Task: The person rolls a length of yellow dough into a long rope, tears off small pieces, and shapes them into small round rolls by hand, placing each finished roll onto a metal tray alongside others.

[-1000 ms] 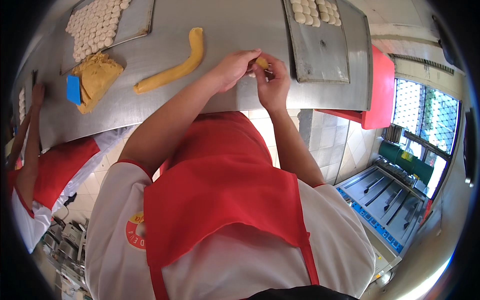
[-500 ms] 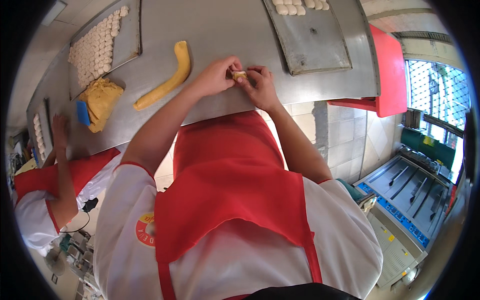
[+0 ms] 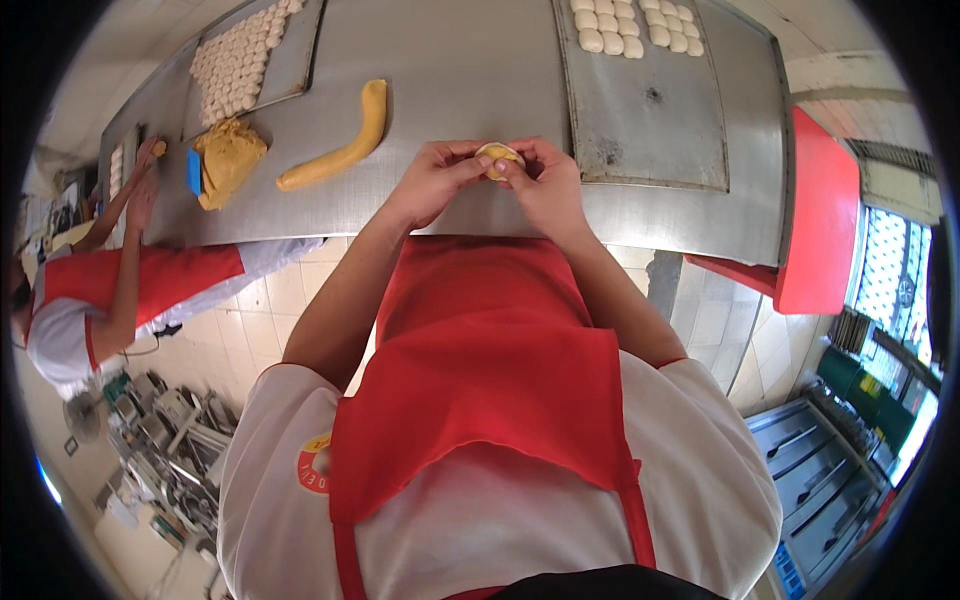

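Near the front edge of the steel table, my left hand (image 3: 438, 182) and my right hand (image 3: 550, 187) meet around one small dough piece (image 3: 503, 152). Its pale rim encircles a yellow filling, and my thumbs press on the filling from the near side. Fingers curl under and behind the piece, partly hiding it. Left of my hands, a long bent roll of yellow filling (image 3: 345, 158) lies on the table. Beyond it sits a rough mound of the same yellow mass (image 3: 232, 165), with a blue scraper (image 3: 193, 172) against its left side.
A tray (image 3: 660, 150) at the right bears rows of smooth white buns (image 3: 610, 28). At the far left, another tray (image 3: 300, 75) carries many small dough balls (image 3: 238, 75). A co-worker's hands (image 3: 145, 185) work at the table's left end. Red panel (image 3: 825, 210) stands beyond the right end.
My hands have come closer together around the dough piece, which now shows more of its yellow filling. The co-worker's second hand has come into view with a small yellowish piece. The whole view has shifted.
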Demonstrator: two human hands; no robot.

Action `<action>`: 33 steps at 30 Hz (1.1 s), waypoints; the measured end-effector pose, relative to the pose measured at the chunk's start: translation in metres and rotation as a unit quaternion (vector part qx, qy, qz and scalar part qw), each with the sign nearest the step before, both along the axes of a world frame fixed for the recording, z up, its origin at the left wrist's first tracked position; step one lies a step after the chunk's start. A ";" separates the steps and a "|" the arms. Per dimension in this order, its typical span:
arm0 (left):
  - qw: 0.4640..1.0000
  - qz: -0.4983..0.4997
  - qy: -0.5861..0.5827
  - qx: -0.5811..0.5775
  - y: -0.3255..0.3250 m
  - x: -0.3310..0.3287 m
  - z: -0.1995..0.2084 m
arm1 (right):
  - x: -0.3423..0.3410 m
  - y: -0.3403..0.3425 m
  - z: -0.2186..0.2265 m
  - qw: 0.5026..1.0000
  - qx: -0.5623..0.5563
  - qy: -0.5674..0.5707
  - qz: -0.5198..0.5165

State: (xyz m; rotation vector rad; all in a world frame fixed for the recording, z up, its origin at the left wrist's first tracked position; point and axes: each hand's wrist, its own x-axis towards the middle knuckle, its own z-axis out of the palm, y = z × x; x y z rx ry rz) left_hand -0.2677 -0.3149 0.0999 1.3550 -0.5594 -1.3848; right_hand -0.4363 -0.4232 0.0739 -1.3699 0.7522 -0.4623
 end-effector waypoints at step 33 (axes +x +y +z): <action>0.844 0.015 -0.529 -0.088 0.043 0.029 -0.065 | 0.057 0.037 -0.038 0.876 -0.454 0.153 0.056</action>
